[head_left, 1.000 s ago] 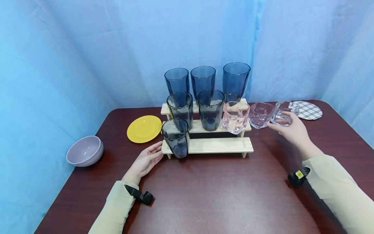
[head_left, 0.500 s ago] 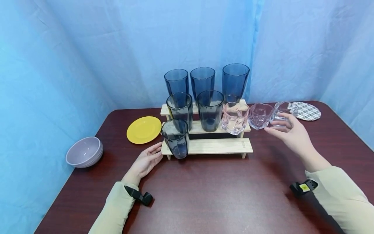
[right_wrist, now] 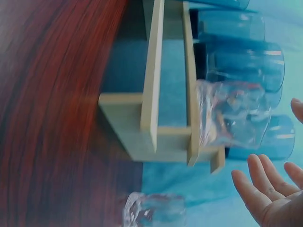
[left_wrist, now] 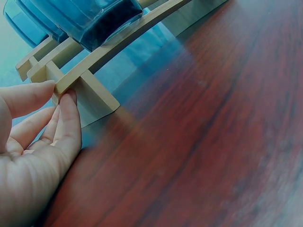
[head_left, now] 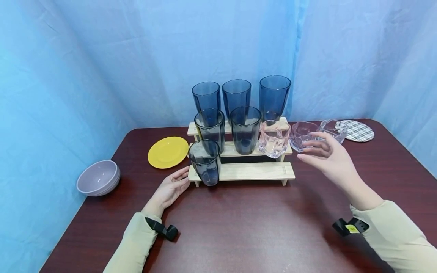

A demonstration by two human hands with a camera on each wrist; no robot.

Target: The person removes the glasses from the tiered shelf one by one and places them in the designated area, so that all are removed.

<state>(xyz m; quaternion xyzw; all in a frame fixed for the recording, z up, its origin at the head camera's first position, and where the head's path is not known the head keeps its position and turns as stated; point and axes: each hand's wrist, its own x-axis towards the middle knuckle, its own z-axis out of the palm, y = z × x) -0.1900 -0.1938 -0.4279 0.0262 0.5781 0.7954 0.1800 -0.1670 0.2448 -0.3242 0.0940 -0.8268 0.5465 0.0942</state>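
A three-step wooden rack [head_left: 256,171] stands mid-table. My left hand [head_left: 169,188] pinches the left end of its lowest step, thumb above and fingers beneath in the left wrist view. Close by on that step is a tall grey-blue glass [head_left: 205,163]. The middle step bears two similar glasses and a short pinkish wavy tumbler [head_left: 274,140] at its right end; three tall blue glasses [head_left: 274,94] line the top step. My right hand [head_left: 332,163] holds nothing, fingers spread, overlapping a pale purple tumbler [head_left: 300,131] right of the rack. Beside that stands a clear tumbler [head_left: 338,131].
A yellow plate [head_left: 167,152] lies left of the rack, and a stack of lilac bowls [head_left: 99,178] sits at the table's left edge. At the back right lies a checked round plate [head_left: 362,131]. Blue curtains [head_left: 164,57] hang behind.
My right hand has drawn back from the clear tumbler and moved left, in front of the purple one. The left hand has stayed at the rack's end.
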